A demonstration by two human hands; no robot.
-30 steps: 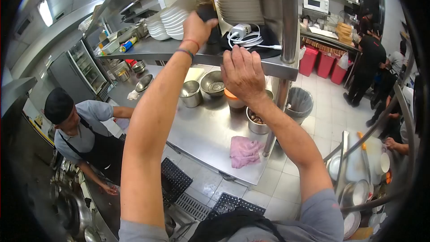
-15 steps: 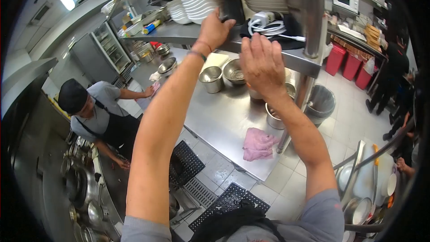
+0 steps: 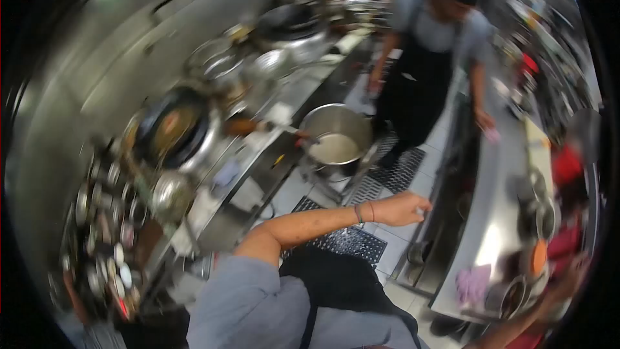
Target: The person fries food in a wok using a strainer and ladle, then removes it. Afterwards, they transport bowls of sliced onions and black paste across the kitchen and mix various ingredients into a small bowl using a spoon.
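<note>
R hand [image 3: 571,278], blurred, is by the counter's [image 3: 487,239] near right side, close to the orange-topped tub [image 3: 538,257], pink cloth [image 3: 473,286] just left of it; grip, can't tell. L hand [image 3: 402,209] hangs well apart, fingers curled, left of the counter; can't tell if anything's inside. No finished step shows; what's left, unclear. Vs. 0.5 s ago: hands down from the shelf edge, view swung left, big pot [image 3: 336,119] in frame, co-worker [image 3: 420,84] beyond.

Orange-topped container [image 3: 537,258] stands — blurred — on the counter [image 3: 492,210].
</note>
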